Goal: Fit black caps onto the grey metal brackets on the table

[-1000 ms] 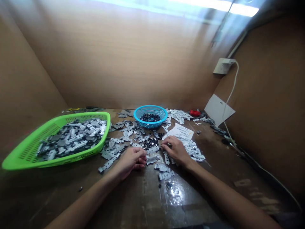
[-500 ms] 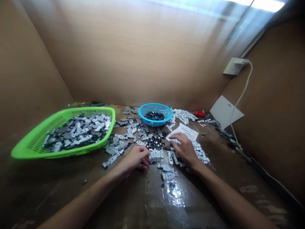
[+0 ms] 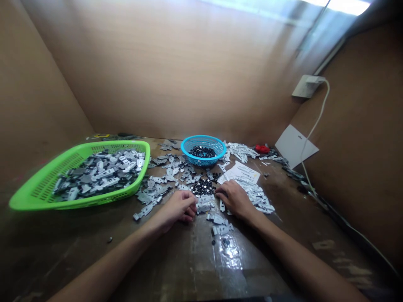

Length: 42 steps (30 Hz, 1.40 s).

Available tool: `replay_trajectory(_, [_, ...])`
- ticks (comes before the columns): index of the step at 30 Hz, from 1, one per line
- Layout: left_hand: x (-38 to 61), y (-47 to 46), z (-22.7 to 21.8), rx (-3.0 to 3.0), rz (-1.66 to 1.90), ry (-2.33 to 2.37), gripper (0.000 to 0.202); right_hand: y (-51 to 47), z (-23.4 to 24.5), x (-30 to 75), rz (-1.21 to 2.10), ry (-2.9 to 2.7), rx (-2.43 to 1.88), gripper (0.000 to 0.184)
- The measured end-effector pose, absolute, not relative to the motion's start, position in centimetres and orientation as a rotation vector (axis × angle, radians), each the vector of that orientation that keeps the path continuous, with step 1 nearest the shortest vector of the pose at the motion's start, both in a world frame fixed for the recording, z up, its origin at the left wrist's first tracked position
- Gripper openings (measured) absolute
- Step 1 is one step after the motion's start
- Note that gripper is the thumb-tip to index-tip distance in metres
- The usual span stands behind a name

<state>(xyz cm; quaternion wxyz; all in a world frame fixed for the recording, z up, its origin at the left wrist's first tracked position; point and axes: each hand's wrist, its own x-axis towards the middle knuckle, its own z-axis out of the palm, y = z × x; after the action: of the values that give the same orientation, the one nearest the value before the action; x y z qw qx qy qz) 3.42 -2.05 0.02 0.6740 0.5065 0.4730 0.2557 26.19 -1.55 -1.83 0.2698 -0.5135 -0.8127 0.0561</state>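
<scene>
If judged by shine, would rate black pieces (image 3: 204, 186) light, stiff, slippery; find heaped between left hand (image 3: 181, 205) and right hand (image 3: 234, 199), beyond grey plates (image 3: 205, 205). Pinch by edges (too small for palming). Cannot tell contents of either narrow, curled grip.

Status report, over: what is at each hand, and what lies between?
Left hand curled, hold unclear. Right hand beside black pieces, hold unclear. Grey plates between the hands.
</scene>
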Motion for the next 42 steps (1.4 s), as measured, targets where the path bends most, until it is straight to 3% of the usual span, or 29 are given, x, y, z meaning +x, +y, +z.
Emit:
replay_trajectory(7, [3.4,-1.9,-0.5,1.135,0.572,1.069,0.025,-2.7,-0.1,25.9,0.251,-1.996,-1.226,0.017])
replay_trajectory(24, [3.4,-1.9,-0.5,1.093,0.595,1.068,0.025,-3.9,-0.1,24.3,0.451,-2.05,-1.07,0.012])
replay_trajectory(34, [3.3,-1.8,-0.3,1.107,0.588,1.083,0.024,-1.6,-1.0,26.3,0.236,-1.996,-1.378,0.013])
replay_trajectory(42, [3.1,-1.6,-0.2,1.096,0.607,1.092,0.025,-1.7,-1.6,25.5,0.14,-2.216,-1.291,0.01])
